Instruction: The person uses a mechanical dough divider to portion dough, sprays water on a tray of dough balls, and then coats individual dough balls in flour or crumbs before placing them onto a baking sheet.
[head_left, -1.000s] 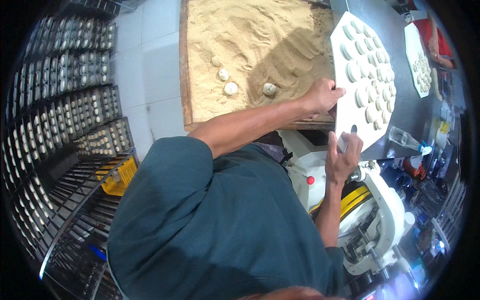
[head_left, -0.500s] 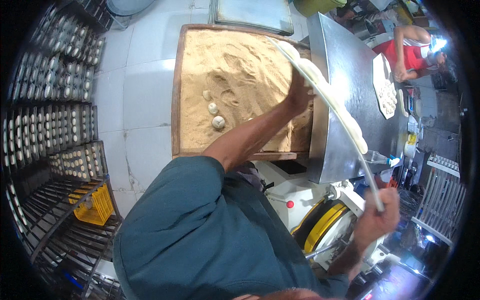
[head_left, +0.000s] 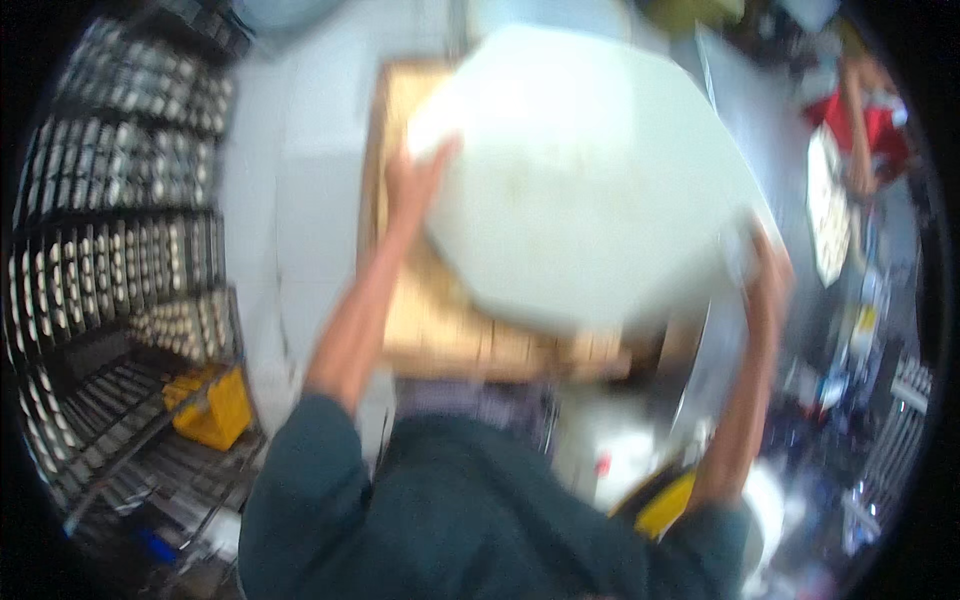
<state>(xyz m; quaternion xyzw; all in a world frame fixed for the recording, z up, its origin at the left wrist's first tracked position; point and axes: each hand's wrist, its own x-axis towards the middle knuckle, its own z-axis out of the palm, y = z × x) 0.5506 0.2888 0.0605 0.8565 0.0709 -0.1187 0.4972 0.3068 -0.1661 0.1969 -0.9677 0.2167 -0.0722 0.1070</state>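
Observation:
A large pale board (head_left: 580,190) with cut corners spans the space in front of me, its bare, faintly stained face showing. My left hand (head_left: 418,180) holds its left edge, with fingers lying on that face. At the right edge, my right hand (head_left: 768,265) is closed on the rim, though motion smears its fingers. Below the board is a wooden-framed tray (head_left: 412,320) of tan crumbs, mostly hidden. Any dough on the board's other side is out of sight.
At left stand racks (head_left: 120,260) of trays with small dough pieces, and a yellow crate (head_left: 212,410). A steel table (head_left: 745,110) is on the right. Beyond it, a person in red (head_left: 875,130) stands near another board (head_left: 828,205) with dough pieces. A yellow-and-black machine part (head_left: 665,505) is at lower right.
The board has swung from nearly edge-on at the right to broad-face view over the crumb tray. My left hand has moved to its left edge, and my right hand has risen with it.

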